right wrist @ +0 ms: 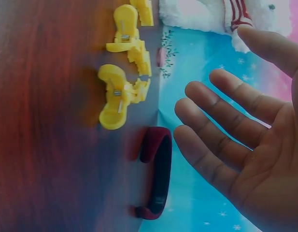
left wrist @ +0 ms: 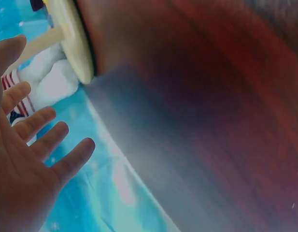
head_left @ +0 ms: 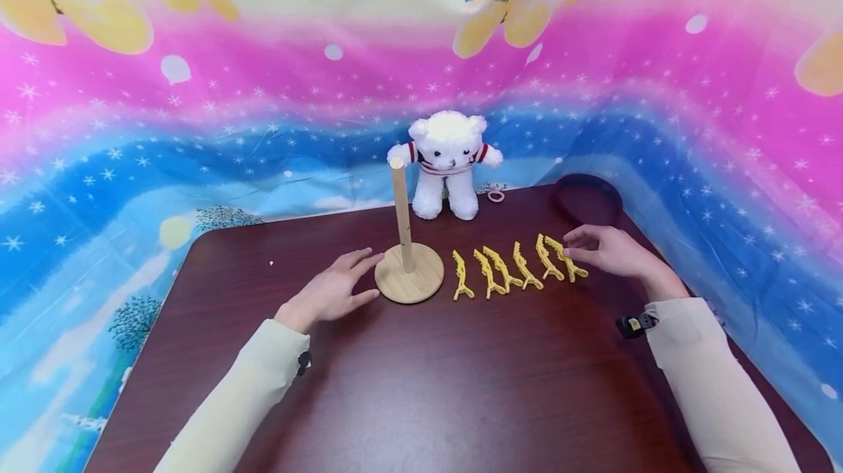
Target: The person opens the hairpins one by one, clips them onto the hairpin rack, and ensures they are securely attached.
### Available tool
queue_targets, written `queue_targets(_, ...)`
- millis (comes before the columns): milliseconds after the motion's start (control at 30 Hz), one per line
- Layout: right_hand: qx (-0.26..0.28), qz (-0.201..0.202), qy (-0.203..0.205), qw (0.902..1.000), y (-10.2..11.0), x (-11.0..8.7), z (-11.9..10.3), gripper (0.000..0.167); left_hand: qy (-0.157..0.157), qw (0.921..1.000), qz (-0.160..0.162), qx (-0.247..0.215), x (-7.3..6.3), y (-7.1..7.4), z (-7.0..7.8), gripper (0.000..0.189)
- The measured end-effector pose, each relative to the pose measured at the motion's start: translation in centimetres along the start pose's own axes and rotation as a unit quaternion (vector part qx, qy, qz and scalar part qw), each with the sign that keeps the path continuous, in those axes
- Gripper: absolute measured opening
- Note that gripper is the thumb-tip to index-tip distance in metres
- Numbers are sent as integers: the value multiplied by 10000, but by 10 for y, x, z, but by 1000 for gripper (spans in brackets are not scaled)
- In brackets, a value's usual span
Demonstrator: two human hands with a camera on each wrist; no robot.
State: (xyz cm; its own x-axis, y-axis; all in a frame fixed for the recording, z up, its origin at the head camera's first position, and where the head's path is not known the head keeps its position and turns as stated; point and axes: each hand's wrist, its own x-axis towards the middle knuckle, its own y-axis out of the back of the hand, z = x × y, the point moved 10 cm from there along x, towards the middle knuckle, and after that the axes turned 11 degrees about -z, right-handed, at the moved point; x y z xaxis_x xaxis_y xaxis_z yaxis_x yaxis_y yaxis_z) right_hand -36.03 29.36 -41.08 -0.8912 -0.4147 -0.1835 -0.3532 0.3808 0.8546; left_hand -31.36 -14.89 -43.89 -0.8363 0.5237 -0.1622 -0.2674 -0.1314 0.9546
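Note:
My left hand (head_left: 332,288), fingers spread and holding nothing, is just left of a wooden stand (head_left: 424,279), its fingertips near the round base. The stand's upright post (head_left: 402,217) rises from that base. To the right of it several yellow hair clips (head_left: 461,277) lie in a slanting row on the table. My right hand (head_left: 614,250) is by the rightmost clip (head_left: 576,269), its fingers loosely bent. In the right wrist view, the palm and fingers (right wrist: 202,137) are empty, with the clips (right wrist: 115,92) off to the side.
A white teddy bear (head_left: 448,136) in a striped top stands at the table's back edge. Beside it lies a small pale pink ring (head_left: 496,196). A dark red headband (head_left: 588,179) sits at the back right corner. Printed cloth (head_left: 316,121) hangs around the dark table (head_left: 435,385).

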Motion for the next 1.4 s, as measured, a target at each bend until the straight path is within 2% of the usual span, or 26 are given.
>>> queue_targets(267,88,-68,-90,9999,-7,0,7,41,-98,9999,-123,68,6,-13,9,70)
queue_targets(633,160,-120,-138,9997,-16,4,20,43,-208,9988,-363,238,11,-30,12,66)
queue_targets(1100,444,-140,-551,9974,-30,4,43,38,-225,9974,-614,287,13,-42,13,61)
queue_targets(1400,207,-82,-808,9965,-33,3,50,40,-250,9973,-657,212,14,-44,14,63)
